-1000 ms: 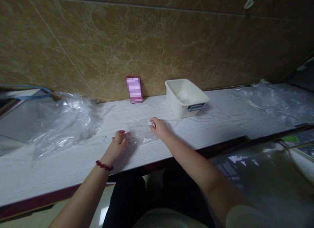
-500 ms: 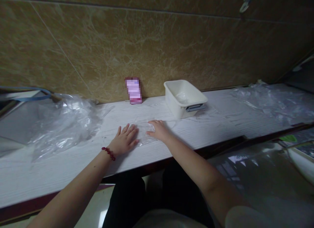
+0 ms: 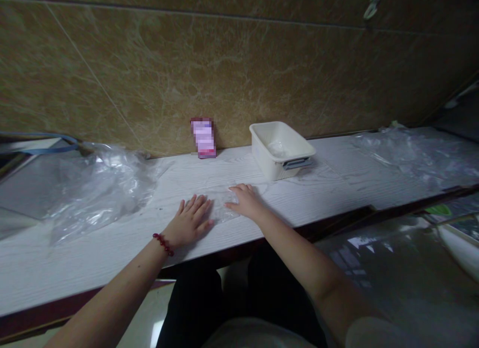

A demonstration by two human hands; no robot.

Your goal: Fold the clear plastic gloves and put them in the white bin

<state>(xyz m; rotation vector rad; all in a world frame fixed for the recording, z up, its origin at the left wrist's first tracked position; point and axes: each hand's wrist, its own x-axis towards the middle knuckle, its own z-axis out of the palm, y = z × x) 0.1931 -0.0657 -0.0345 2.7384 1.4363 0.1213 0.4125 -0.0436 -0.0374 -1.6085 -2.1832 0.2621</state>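
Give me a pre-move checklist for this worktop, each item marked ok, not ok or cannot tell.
1. Clear plastic bag laid out on the white wood-grain worktop between the hands: ok.
2. Left hand palm down, fingers spread, at the bag's left end: ok.
3. Right hand pinching the bag's right end: not ok; thumb and forefinger stand apart.
4. Which end of the bag is open: cannot tell; the film is too transparent.
5. Cream plastic bin upright, top uncovered: ok; some clear plastic lies inside.
6. Phone propped against the tiled wall, away from both hands: ok.
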